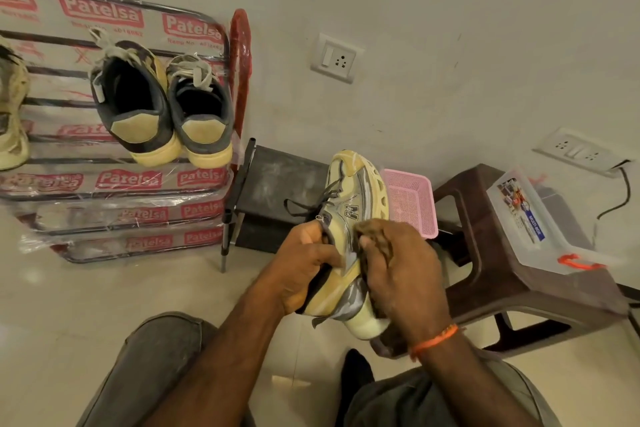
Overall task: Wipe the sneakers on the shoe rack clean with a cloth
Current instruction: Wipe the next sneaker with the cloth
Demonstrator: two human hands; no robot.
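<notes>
Head view, hands (304, 267) grip scuffed sneaker (349, 218) (mesh).

The shoe rack (221, 45) is made of metal tube wrapped in glossy printed plastic film; the stool (485, 253) is moulded of brown plastic; the floor (69, 305) is tiled and glossy.
</notes>
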